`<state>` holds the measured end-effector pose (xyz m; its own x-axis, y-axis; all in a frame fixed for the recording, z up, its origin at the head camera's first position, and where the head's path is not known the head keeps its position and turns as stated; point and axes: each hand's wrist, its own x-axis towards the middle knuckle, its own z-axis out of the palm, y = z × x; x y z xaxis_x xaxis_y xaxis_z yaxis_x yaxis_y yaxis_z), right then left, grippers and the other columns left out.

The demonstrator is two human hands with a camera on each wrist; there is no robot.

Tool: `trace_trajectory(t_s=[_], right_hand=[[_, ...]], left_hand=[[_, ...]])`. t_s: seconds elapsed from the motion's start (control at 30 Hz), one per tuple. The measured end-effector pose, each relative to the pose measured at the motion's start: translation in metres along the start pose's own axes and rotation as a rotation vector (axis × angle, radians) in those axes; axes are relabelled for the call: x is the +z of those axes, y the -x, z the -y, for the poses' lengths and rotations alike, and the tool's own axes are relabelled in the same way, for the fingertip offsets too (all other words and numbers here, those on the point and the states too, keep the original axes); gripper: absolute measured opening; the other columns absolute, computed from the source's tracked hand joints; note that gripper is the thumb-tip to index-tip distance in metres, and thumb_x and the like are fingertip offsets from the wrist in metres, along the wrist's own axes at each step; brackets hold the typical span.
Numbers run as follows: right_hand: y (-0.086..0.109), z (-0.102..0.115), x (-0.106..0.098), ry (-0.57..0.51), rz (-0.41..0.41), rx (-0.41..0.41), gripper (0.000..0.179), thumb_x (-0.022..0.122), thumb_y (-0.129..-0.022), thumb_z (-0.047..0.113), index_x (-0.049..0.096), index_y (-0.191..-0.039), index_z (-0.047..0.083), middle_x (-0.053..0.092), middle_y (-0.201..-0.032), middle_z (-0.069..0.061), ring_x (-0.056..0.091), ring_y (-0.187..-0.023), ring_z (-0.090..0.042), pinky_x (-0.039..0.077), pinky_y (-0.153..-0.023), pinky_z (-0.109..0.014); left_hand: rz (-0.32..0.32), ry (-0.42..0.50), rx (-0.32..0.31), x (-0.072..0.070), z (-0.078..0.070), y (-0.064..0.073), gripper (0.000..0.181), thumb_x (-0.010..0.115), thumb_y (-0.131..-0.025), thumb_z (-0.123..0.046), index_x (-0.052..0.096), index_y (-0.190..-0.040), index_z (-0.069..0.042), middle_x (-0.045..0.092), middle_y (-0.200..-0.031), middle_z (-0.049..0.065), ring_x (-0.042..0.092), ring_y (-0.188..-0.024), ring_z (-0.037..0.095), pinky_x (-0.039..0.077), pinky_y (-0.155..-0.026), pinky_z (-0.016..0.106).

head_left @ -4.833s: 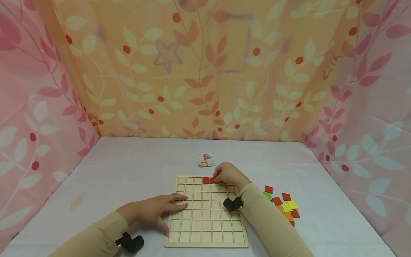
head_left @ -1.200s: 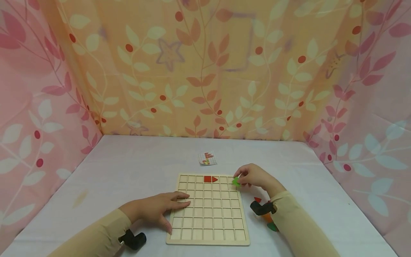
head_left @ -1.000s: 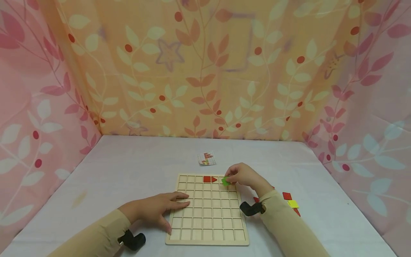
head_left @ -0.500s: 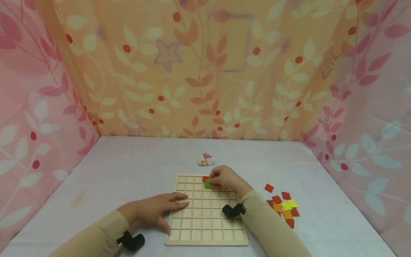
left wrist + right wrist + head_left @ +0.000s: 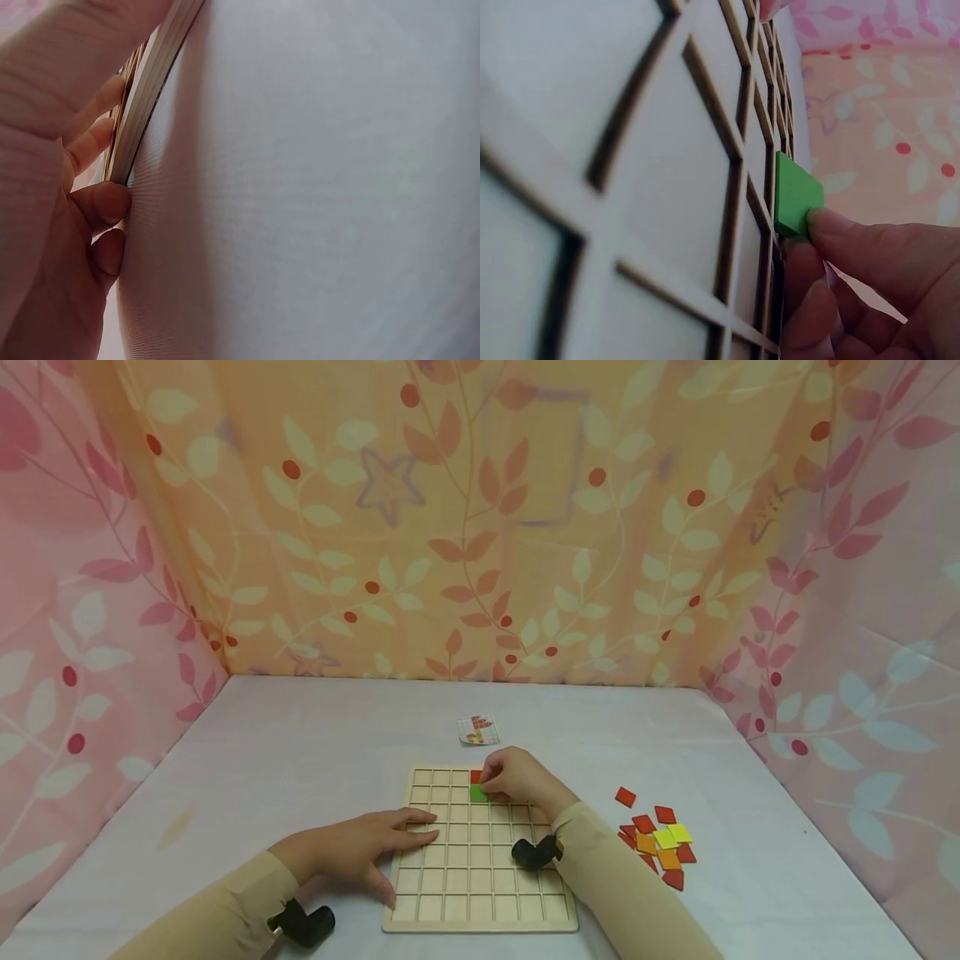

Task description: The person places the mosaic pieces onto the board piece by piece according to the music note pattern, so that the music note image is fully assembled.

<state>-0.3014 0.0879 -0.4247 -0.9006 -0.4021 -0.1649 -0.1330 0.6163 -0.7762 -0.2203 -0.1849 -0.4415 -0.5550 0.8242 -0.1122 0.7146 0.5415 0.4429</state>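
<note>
A wooden grid board (image 5: 468, 858) lies on the white table. At its top row, a red square tile (image 5: 476, 776) sits in a cell, partly covered by my right hand (image 5: 521, 778). That hand pinches a green square tile (image 5: 477, 793) between thumb and finger, over the cell just below the red one. In the right wrist view the green tile (image 5: 796, 196) stands tilted against the grid. My left hand (image 5: 348, 849) rests at the board's left edge, two extended fingers on the grid. From the left wrist, other fingertips (image 5: 112, 201) touch the board's side edge (image 5: 142, 105).
Right of the board lies a loose group of red tiles (image 5: 664, 814), yellow tiles (image 5: 678, 833) and orange tiles (image 5: 646, 843). A small printed pattern card (image 5: 478, 729) lies beyond the board. Patterned cloth (image 5: 480, 527) hangs behind the table.
A red pointed tile was placed in the top row and let go. My right hand then brought the green tile leftward from the right side to below the red square. The left hand stays put.
</note>
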Motion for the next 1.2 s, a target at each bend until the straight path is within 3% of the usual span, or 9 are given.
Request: trace_trajectory(t_s=[0.3, 0.57, 0.77, 1.2], right_hand=[[-0.001, 0.002, 0.0, 0.146, -0.027, -0.013, 0.009, 0.072, -0.075, 0.007, 0.068, -0.069, 0.011, 0.06, -0.065, 0.004, 0.05, -0.059, -0.011, 0.042, -0.053, -0.025], [0.001, 0.002, -0.006, 0.111, 0.019, -0.022, 0.004, 0.072, -0.077, 0.009, 0.068, -0.076, 0.011, 0.062, -0.072, 0.002, 0.051, -0.065, -0.013, 0.043, -0.058, -0.026], [0.006, -0.002, -0.025, 0.106, -0.019, -0.049, 0.003, 0.07, -0.078, 0.008, 0.068, -0.081, 0.008, 0.061, -0.072, 0.001, 0.051, -0.07, -0.015, 0.043, -0.063, -0.028], [0.046, -0.032, -0.081, 0.09, -0.043, 0.045, 0.008, 0.069, -0.079, 0.008, 0.067, -0.085, 0.004, 0.059, -0.068, -0.001, 0.051, -0.063, -0.016, 0.046, -0.059, -0.034]], left_hand=[[-0.008, -0.006, 0.005, 0.001, 0.001, 0.0, 0.089, 0.06, -0.069, -0.064, 0.027, -0.144, -0.03, 0.02, -0.149, -0.005, 0.023, -0.134, 0.024, 0.026, -0.101, 0.05], [0.001, 0.013, -0.014, 0.0, -0.001, 0.001, 0.089, 0.06, -0.069, -0.063, 0.026, -0.144, -0.031, 0.019, -0.15, -0.005, 0.023, -0.134, 0.025, 0.026, -0.102, 0.051], [0.005, 0.022, -0.016, -0.004, -0.005, 0.002, 0.088, 0.06, -0.07, -0.062, 0.028, -0.144, -0.028, 0.02, -0.149, -0.004, 0.023, -0.134, 0.026, 0.025, -0.102, 0.05], [0.021, 0.007, -0.012, -0.003, -0.003, 0.0, 0.089, 0.059, -0.07, -0.063, 0.024, -0.145, -0.029, 0.017, -0.151, -0.002, 0.021, -0.136, 0.025, 0.025, -0.102, 0.052]])
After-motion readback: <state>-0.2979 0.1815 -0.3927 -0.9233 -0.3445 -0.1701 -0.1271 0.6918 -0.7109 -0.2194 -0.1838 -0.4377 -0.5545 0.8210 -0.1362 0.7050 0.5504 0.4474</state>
